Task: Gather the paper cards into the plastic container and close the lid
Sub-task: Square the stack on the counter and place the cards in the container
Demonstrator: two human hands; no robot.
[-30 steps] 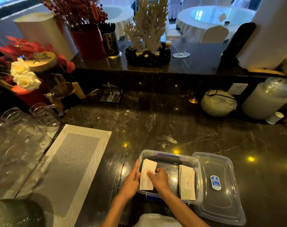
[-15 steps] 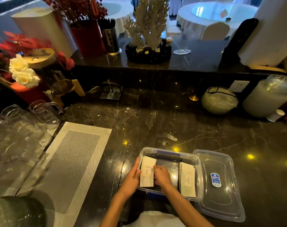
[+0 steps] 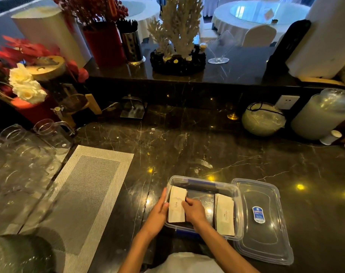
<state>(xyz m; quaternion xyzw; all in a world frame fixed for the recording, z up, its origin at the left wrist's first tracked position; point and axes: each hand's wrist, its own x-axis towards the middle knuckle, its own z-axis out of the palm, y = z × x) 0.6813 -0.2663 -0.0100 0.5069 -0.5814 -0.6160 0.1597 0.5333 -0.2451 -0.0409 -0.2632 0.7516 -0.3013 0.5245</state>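
A clear plastic container (image 3: 237,194) stands open on the dark marble counter near its front edge. Inside at the left, a stack of white paper cards (image 3: 176,207) sits between my hands; the top card reads "love". My left hand (image 3: 159,210) presses the stack's left side from outside the container's left wall region, and my right hand (image 3: 194,210) grips its right edge inside the container. A second stack of cards (image 3: 224,215) lies at the container's right end. The clear lid (image 3: 264,233) with a blue label lies flat just right of the container.
A grey woven placemat (image 3: 85,190) lies to the left. Several upturned glasses (image 3: 20,154) crowd the far left. At the back stand a round jar (image 3: 263,120), a large frosted jar (image 3: 321,115), flowers (image 3: 26,85) and a raised ledge with decorations.
The left card stack has sunk lower into the container between my hands, and my right hand has shifted slightly along its right edge. The view has drifted a little.
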